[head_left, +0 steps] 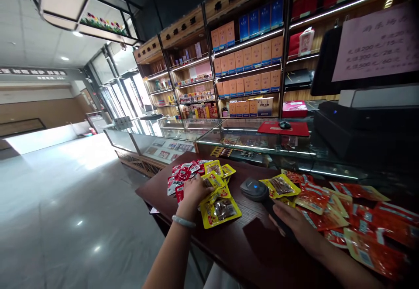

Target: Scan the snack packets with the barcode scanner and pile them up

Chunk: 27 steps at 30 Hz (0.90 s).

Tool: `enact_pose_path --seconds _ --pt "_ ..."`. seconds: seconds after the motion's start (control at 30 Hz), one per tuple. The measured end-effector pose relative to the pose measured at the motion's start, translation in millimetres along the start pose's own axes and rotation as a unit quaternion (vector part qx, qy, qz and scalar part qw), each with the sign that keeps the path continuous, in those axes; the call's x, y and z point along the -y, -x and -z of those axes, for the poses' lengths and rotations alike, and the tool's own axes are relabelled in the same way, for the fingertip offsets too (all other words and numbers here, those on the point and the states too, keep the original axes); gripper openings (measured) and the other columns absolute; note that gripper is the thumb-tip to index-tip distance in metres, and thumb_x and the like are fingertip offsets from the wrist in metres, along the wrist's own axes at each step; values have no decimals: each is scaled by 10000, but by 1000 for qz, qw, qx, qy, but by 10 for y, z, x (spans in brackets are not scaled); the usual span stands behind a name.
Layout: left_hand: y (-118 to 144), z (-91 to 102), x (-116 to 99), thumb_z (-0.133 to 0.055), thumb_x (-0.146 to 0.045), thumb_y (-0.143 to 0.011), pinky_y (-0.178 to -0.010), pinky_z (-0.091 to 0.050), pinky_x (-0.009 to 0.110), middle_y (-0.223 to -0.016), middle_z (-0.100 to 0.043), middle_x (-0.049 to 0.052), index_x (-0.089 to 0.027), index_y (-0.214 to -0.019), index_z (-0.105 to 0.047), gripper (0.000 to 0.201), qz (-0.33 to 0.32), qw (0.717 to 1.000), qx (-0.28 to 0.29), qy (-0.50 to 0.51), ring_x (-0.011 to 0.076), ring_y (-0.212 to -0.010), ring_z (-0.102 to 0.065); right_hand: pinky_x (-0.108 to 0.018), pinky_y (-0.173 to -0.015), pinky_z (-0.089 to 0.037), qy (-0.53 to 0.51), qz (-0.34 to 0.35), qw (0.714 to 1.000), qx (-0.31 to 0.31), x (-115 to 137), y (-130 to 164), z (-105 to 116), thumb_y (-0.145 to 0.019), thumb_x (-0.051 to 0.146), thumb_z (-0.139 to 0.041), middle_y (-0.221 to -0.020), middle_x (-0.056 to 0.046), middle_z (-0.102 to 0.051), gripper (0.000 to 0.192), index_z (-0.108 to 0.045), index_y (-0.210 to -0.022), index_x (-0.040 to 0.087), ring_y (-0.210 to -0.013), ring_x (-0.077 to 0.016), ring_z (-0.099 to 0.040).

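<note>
My left hand (pixel 194 191), with a pale bangle on the wrist, rests on a heap of yellow snack packets (pixel 218 193) and is closed over one of them. Red packets (pixel 181 174) lie just beyond it. My right hand (pixel 291 222) grips the handle of a dark barcode scanner (pixel 254 189), whose head lies on the dark wooden counter (pixel 235 241). A yellow packet (pixel 280 185) sits right beside the scanner head. Several red and orange packets (pixel 356 228) spread to the right of that hand.
Behind the counter runs a glass display case (pixel 248 142) with a red mouse pad and mouse (pixel 284 125). A till screen with a pink paper notice (pixel 376 44) stands at right. Shelves of boxed goods (pixel 252 62) line the wall. A shiny tiled floor (pixel 65 210) lies at left.
</note>
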<state>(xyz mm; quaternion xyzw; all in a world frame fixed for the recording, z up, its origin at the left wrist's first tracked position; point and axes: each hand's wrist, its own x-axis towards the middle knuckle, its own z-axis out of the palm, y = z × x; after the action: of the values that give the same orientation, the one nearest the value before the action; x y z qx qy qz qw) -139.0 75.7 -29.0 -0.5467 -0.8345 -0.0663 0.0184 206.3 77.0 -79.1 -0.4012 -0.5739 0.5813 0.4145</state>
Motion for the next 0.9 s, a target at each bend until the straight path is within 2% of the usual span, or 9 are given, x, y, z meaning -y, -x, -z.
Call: enact_pose_path --seconds 0.13,0.27,0.37,0.43,0.53,0.6,0.7,0.83,0.9 --pt "78 -29 2 -711 -571 -695 -1032 -327 407 -1265 -615 146 -191 -1284 -562 716 -21 996 -82 10 342 -1242 -488 -529 -1065 -441 -5 -5 998 62 79 74 -132 -784 640 -683 -1232 -128 -731 598 -721 -1210 222 -1265 -376 -571" --pt "108 45 54 -678 -498 -763 -929 -384 363 -1068 -670 119 -189 -952 -632 366 -11 996 -73 56 289 -1096 -570 -520 -1062 -444 23 -16 997 73 133 92 -209 -783 658 -671 -1311 -124 -688 635 -701 -1242 220 -1270 -364 -568" --pt "104 106 103 -612 -457 -830 -778 -418 313 -950 -687 74 -212 -935 -573 270 17 984 -71 163 246 -936 -625 -504 -1095 -402 45 -2 996 81 189 116 -227 -799 621 -682 -1317 -134 -681 597 -710 -1231 209 -1312 -354 -526" --pt "101 93 62 -561 -468 -867 -719 -419 285 -923 -685 44 -223 -935 -546 254 21 958 -90 270 215 -872 -633 -500 -1049 -447 31 -15 996 81 238 174 -246 -795 627 -681 -1216 -136 -731 598 -712 -1235 223 -1225 -356 -597" --pt "106 -21 -162 -511 -499 -893 -720 -436 266 -912 -672 28 -215 -916 -536 285 -5 900 -121 419 185 -846 -625 -463 -899 -540 -25 -49 997 51 305 337 -308 -774 664 -673 -1033 -109 -771 625 -699 -1259 269 -961 -315 -703" --pt "118 -118 -388 -504 -497 -894 -738 -443 268 -910 -658 26 -212 -917 -535 287 -16 873 -134 468 179 -852 -611 -413 -787 -564 -54 -65 996 19 331 468 -361 -773 674 -666 -900 -77 -763 640 -685 -1274 276 -800 -267 -700" --pt "143 -228 -743 -492 -493 -898 -711 -425 268 -821 -607 2 -221 -855 -508 276 -23 865 -129 484 166 -780 -567 -382 -682 -553 -47 -69 996 -20 327 632 -418 -773 694 -647 -752 -55 -721 681 -681 -1277 237 -688 -245 -663" --pt "156 -317 -1126 -475 -473 -906 -635 -363 257 -663 -455 -48 -234 -716 -388 318 -53 860 -105 496 137 -648 -458 -376 -732 -532 -49 -52 997 -36 252 758 -410 -809 661 -634 -768 -51 -707 577 -724 -1193 241 -744 -247 -648" --pt "145 -360 -1290 -468 -453 -909 -622 -350 251 -634 -413 -56 -237 -693 -354 326 -70 852 -84 512 132 -630 -437 -304 -631 -495 -77 -55 994 -56 199 805 -379 -820 652 -631 -682 -12 -643 552 -715 -1169 233 -662 -199 -599"
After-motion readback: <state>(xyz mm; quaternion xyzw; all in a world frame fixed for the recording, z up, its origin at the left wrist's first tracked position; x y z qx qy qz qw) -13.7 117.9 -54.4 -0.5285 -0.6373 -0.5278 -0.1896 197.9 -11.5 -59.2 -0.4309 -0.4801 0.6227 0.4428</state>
